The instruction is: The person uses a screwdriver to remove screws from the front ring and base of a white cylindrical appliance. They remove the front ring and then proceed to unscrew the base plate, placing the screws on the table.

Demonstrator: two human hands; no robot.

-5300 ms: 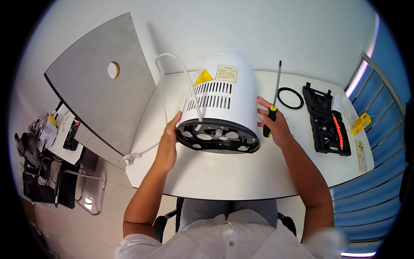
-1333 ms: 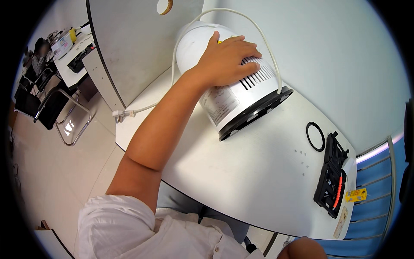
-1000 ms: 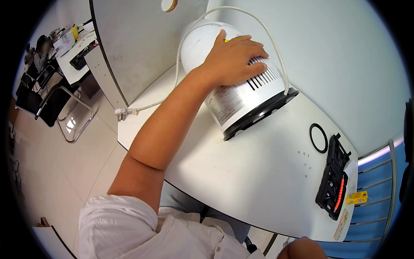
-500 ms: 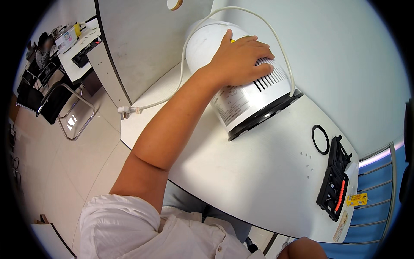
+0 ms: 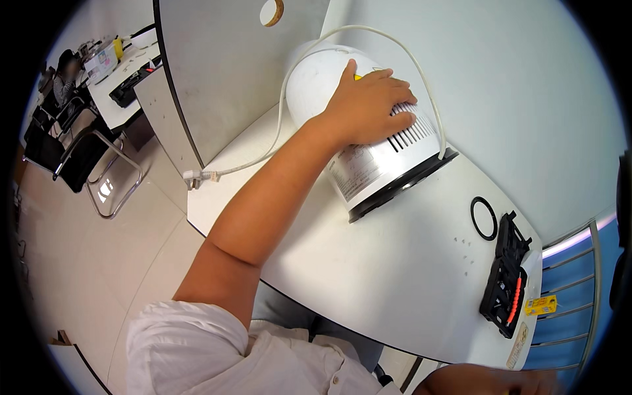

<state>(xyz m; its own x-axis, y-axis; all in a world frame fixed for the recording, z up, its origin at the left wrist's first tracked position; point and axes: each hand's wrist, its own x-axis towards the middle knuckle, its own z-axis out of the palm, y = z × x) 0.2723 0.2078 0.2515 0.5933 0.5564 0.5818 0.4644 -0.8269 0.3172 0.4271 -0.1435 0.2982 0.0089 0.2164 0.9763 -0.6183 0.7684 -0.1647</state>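
Observation:
A white rounded appliance with vent slits, a printed label and a black base lies on its side on the white table. Across its upper side rests my left hand, palm down with the fingers spread, pressing on the casing near the slits. The appliance's white power cord arches over it, and its plug lies at the table's left edge. My right hand is low at the right, beyond the table's near edge. It is smeared and partly cut off, so its fingers do not show clearly.
Right of the appliance lie a black ring, several small screws and an open black tool case holding an orange flexible shaft. A small yellow box is by the metal railing. A grey partition stands behind left.
My right forearm and hand have come further into view at the lower right, moving rightward. My left hand stays on the appliance. The whole view has shifted slightly.

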